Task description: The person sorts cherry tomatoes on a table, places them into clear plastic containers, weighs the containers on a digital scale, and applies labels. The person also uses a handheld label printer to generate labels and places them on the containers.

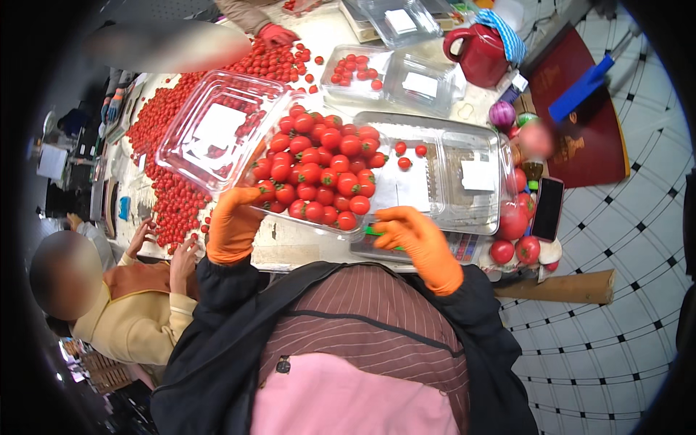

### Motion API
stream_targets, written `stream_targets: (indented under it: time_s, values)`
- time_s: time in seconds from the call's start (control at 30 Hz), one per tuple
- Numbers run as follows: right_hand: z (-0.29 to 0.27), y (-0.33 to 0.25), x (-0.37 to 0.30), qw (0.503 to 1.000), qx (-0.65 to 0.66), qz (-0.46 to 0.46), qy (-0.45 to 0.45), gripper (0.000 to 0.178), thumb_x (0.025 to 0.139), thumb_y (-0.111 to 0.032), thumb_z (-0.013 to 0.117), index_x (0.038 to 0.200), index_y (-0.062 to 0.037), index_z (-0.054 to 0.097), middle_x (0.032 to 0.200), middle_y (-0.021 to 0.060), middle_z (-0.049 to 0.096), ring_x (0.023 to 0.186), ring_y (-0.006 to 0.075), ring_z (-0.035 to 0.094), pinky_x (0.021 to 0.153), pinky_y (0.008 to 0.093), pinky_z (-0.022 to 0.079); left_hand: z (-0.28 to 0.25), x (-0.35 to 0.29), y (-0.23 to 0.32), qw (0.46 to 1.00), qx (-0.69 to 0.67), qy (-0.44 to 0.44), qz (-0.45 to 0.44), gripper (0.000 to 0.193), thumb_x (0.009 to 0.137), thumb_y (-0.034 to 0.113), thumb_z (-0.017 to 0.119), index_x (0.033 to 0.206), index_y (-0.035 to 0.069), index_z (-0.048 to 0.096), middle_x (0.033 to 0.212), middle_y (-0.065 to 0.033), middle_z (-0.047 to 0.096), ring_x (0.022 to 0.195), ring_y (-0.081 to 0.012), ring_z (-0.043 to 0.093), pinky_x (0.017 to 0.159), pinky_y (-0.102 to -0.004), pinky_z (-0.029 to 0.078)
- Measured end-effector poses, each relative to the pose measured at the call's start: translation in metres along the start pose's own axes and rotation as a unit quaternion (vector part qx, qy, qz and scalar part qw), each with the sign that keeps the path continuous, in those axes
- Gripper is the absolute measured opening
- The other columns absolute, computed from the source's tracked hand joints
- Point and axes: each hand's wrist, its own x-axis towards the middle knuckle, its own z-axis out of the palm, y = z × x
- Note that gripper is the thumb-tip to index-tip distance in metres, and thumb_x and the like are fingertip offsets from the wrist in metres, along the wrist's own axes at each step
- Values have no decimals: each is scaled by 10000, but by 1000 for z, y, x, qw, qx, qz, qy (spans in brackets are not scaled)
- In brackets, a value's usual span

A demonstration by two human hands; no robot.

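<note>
Now, your left gloved hand [233, 226] pinches the heaped clamshell's [221, 127] near-left corner over the table [293, 252]; your right gloved hand [415, 243], fingers half-curled, is by its near-right corner, hold unclear. One-sided support could tip cherry tomatoes [317, 163] toward the open clamshell [420, 132] beyond.

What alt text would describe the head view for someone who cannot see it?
An open clear box filled with small red tomatoes is held at its near left corner by a person's orange-gloved left hand, while the gloved right hand is beside its near right corner. Beyond it, loose tomatoes lie heaped on a pale table.
</note>
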Motion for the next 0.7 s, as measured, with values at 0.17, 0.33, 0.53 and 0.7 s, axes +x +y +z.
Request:
stream_targets:
  time_s: [0.17, 0.33, 0.53, 0.7]
  values:
    - [31, 17, 16, 973, 217, 71, -19, 220, 948, -182, 555, 1063, 2, 519, 966, 130, 616, 868, 216, 654, 763, 320, 540, 16, -4, 5, 999, 40, 23, 6, 718, 749, 142, 543, 1419, -8, 332, 1322, -219, 485, 1158, -305, 552, 1000, -408, 443]
    - [35, 24, 21, 939, 316, 129, -45, 206, 936, -191, 570, 1010, -3, 530, 922, 119, 613, 849, 225, 665, 739, 339, 556, 17, -2, 7, 993, 114, 16, 31, 699, 779, 172, 536, 1405, -52, 321, 1323, -223, 490, 1167, -304, 549, 1013, -413, 432]
    - [30, 29, 20, 926, 354, 127, -44, 175, 934, -157, 547, 1027, -11, 524, 889, 97, 605, 820, 243, 662, 701, 363, 559, 19, 8, 3, 990, 140, 26, 17, 694, 795, 197, 552, 1405, -51, 334, 1304, -193, 516, 1166, -276, 551, 1009, -377, 429]
    - [28, 36, 22, 911, 388, 136, -41, 195, 926, -164, 562, 1013, 1, 506, 861, 108, 595, 813, 253, 663, 696, 372, 567, 16, 14, 5, 977, 214, 17, 11, 631, 805, 195, 568, 1361, -54, 405, 1246, -158, 562, 1074, -221, 593, 924, -328, 468]
